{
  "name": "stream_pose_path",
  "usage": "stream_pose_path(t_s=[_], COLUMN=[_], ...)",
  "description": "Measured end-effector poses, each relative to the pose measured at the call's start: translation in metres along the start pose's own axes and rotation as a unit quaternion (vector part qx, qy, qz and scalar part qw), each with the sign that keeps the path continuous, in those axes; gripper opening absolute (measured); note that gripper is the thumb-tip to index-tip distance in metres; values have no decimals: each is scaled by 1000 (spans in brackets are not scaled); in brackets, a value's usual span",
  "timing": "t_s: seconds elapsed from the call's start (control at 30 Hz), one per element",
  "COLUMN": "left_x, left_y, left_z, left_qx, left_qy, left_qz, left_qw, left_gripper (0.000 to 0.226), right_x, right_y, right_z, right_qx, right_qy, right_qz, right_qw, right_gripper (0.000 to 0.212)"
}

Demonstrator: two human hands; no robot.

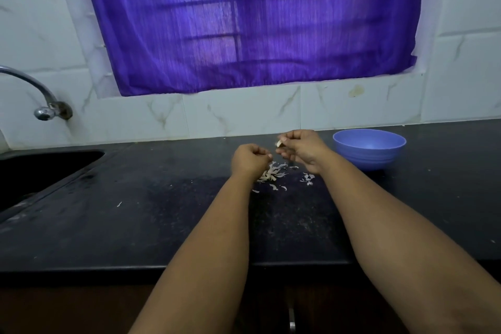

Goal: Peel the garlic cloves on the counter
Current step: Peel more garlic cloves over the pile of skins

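My right hand [302, 148] pinches a small pale garlic clove [279, 143] between thumb and fingertips, raised a little above the black counter [162, 214]. Just to its left, my left hand [250, 160] has its fingers curled; whether it holds a bit of skin I cannot tell. A small heap of white garlic skins [272, 172] lies on the counter below and between both hands. More scraps [307, 179] lie under my right wrist.
A blue bowl [370, 148] stands on the counter just right of my right hand. A dark sink [40, 168] is set into the counter at the left, with a chrome tap [44, 106] on the tiled wall. A purple curtain [249, 19] hangs behind.
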State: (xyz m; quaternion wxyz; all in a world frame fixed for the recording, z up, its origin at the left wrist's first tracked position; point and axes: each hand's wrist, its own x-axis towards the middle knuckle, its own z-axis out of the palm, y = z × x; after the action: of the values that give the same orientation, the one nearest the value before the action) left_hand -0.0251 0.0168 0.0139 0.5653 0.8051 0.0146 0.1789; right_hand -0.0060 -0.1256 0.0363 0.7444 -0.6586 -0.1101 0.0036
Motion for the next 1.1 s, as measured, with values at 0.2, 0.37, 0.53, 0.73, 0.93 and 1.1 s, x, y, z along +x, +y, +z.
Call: stream_pose_path(t_s=[0.2,0.37,0.53,0.73,0.93,1.1], left_x=[-4,0,5,2,2,3], left_y=[5,2,1,3,3,2], left_z=[-1,-2,0,-1,0,2], left_qx=[63,112,135,179,193,195], left_qy=[30,10,9,-5,-9,-13], left_qz=[34,18,5,5,18,23], left_qw=[997,993,991,984,981,980], left_gripper=[9,34,22,28,23,22], right_x=[1,4,0,-2,2,7], right_y=[0,5,-1,-4,0,-3], right_z=[1,0,-12,-18,-15,-12], right_qx=[5,-91,-350,-530,-553,-555], right_qy=[7,15,53,27,30,37], right_qz=[-11,-18,-33,-18,-47,-92], right_qw=[1000,996,935,847,832,826], right_gripper=[14,25,9,15,9,7])
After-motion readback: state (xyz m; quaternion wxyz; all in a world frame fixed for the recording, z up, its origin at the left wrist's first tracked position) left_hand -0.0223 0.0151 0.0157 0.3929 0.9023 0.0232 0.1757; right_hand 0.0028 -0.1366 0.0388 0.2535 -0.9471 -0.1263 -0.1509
